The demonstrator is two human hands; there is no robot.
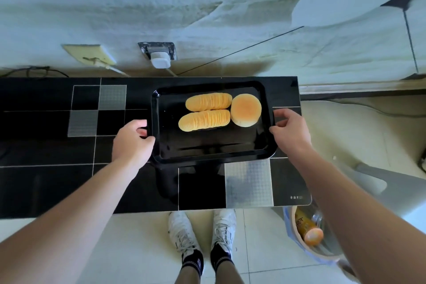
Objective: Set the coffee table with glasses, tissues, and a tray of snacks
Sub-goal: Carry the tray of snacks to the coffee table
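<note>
A black rectangular tray [207,147] sits over the right part of the black glossy table [46,145]. On it lie two rows of stacked yellow crackers [208,101] [204,120] and a round bun [246,110] at their right. My left hand [132,140] grips the tray's left rim, thumb over the edge. My right hand [290,131] grips the right rim the same way. No glasses or tissues are in view.
The table has grey patterned squares [249,182] and stands against a pale wall with a plugged socket [160,55]. My white shoes [200,235] stand on the tiled floor below. A bin [309,233] with a bottle is at the table's right front corner.
</note>
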